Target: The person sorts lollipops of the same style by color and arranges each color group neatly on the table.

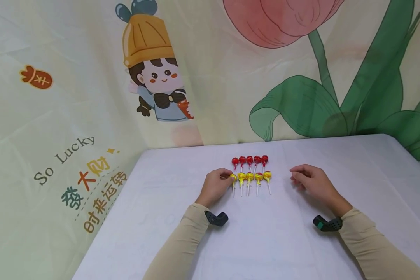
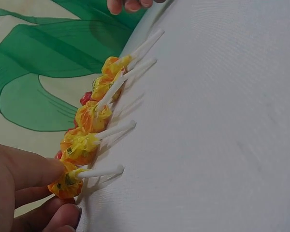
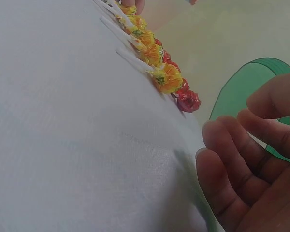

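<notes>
Several yellow-wrapped lollipops (image 1: 249, 177) lie side by side on the table, white sticks towards me. Just behind them runs a row of red-wrapped lollipops (image 1: 250, 160). My left hand (image 1: 215, 187) is at the left end of the yellow row. In the left wrist view its thumb and fingers pinch the wrapped head of the end yellow lollipop (image 2: 66, 182), whose stick points away from the hand. To the right of both rows, my right hand (image 1: 313, 181) hovers with loosely bent fingers and holds nothing; the right wrist view shows its fingers (image 3: 227, 159) apart from the candies.
A white cloth covers the table (image 1: 266, 241). Behind it hangs a printed curtain (image 1: 210, 77) with a cartoon figure, a big flower and lettering, meeting the table's far edge. A dark camera band sits on each wrist, over beige sleeves (image 1: 182, 237).
</notes>
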Demonstrator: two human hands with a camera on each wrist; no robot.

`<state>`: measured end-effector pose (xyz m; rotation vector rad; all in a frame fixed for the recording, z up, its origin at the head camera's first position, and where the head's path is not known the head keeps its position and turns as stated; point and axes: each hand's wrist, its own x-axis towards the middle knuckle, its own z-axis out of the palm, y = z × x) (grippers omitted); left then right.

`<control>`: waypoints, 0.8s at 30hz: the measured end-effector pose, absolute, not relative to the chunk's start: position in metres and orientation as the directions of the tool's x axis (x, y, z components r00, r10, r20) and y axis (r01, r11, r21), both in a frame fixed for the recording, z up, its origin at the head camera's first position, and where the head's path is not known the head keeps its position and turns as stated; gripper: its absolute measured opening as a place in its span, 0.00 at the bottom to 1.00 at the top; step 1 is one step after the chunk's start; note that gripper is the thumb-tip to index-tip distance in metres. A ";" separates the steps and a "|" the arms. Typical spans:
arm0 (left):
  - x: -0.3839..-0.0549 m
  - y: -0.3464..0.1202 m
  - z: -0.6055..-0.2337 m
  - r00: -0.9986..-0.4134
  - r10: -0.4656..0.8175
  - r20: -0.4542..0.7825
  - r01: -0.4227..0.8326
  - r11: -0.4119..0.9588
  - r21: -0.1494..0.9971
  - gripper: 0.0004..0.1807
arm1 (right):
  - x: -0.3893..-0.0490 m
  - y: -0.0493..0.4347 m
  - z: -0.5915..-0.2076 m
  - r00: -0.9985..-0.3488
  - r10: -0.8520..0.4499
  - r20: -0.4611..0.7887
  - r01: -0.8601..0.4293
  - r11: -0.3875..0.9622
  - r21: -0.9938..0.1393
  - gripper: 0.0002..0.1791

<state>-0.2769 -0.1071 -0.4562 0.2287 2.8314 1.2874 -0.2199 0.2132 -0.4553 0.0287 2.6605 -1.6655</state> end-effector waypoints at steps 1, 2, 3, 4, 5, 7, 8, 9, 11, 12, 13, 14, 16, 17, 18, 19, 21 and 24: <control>-0.278 -0.107 -0.458 -0.988 0.144 0.051 0.134 0.652 0.747 0.11 | -0.219 0.214 -0.456 -1.000 0.012 -0.010 0.014 0.438 -0.899 0.20; -0.278 -0.107 -0.459 -0.987 0.146 0.062 0.144 0.654 0.743 0.11 | -0.219 0.215 -0.456 -1.000 0.008 -0.005 0.008 0.437 -0.900 0.20; -0.278 -0.108 -0.460 -0.987 0.147 0.071 0.151 0.657 0.739 0.11 | -0.218 0.215 -0.456 -1.000 0.006 0.001 0.001 0.437 -0.900 0.20; -0.278 -0.107 -0.461 -0.986 0.149 0.080 0.159 0.659 0.735 0.11 | -0.217 0.216 -0.456 -1.000 0.002 0.006 -0.004 0.437 -0.899 0.20; -0.278 -0.107 -0.461 -0.985 0.150 0.087 0.165 0.660 0.733 0.11 | -0.216 0.217 -0.456 -1.000 -0.001 0.014 -0.013 0.436 -0.900 0.20; -0.277 -0.107 -0.461 -0.984 0.148 0.096 0.171 0.661 0.730 0.11 | -0.214 0.219 -0.456 -1.000 -0.004 0.029 -0.028 0.437 -0.899 0.19; -0.277 -0.106 -0.461 -0.985 0.145 0.094 0.168 0.662 0.731 0.11 | -0.214 0.220 -0.455 -0.999 -0.004 0.032 -0.030 0.437 -0.899 0.19; -0.276 -0.106 -0.461 -0.986 0.141 0.091 0.162 0.662 0.732 0.11 | -0.213 0.220 -0.455 -0.999 -0.004 0.035 -0.033 0.439 -0.898 0.19; -0.275 -0.105 -0.461 -0.988 0.131 0.085 0.151 0.661 0.735 0.11 | -0.213 0.221 -0.455 -0.999 -0.005 0.041 -0.040 0.437 -0.899 0.19; -0.275 -0.105 -0.461 -0.989 0.127 0.082 0.146 0.660 0.737 0.11 | -0.213 0.221 -0.454 -0.999 -0.005 0.043 -0.041 0.437 -0.899 0.19; -0.274 -0.105 -0.461 -0.989 0.123 0.079 0.141 0.658 0.739 0.11 | -0.213 0.222 -0.454 -0.999 -0.006 0.044 -0.042 0.437 -0.898 0.20; -0.274 -0.105 -0.460 -0.990 0.120 0.076 0.136 0.653 0.745 0.11 | -0.213 0.223 -0.454 -0.999 -0.006 0.045 -0.043 0.438 -0.898 0.20; -0.274 -0.105 -0.460 -0.991 0.116 0.067 0.126 0.644 0.755 0.12 | -0.214 0.225 -0.454 -0.999 -0.006 0.050 -0.048 0.437 -0.898 0.20; -0.274 -0.106 -0.460 -0.992 0.114 0.062 0.121 0.637 0.761 0.12 | -0.214 0.227 -0.454 -0.999 -0.005 0.053 -0.050 0.439 -0.897 0.20; -0.274 -0.106 -0.460 -0.992 0.114 0.061 0.120 0.632 0.766 0.12 | -0.214 0.228 -0.454 -0.998 -0.004 0.055 -0.051 0.442 -0.895 0.20; -0.274 -0.106 -0.460 -0.992 0.113 0.058 0.116 0.628 0.770 0.12 | -0.214 0.230 -0.454 -0.998 -0.004 0.059 -0.054 0.445 -0.894 0.19; -0.275 -0.107 -0.461 -0.992 0.111 0.052 0.110 0.621 0.776 0.12 | -0.214 0.232 -0.453 -0.998 -0.005 0.067 -0.062 0.449 -0.891 0.19; -0.275 -0.109 -0.461 -0.993 0.109 0.052 0.109 0.610 0.785 0.12 | -0.213 0.235 -0.451 -0.997 -0.007 0.074 -0.069 0.459 -0.886 0.20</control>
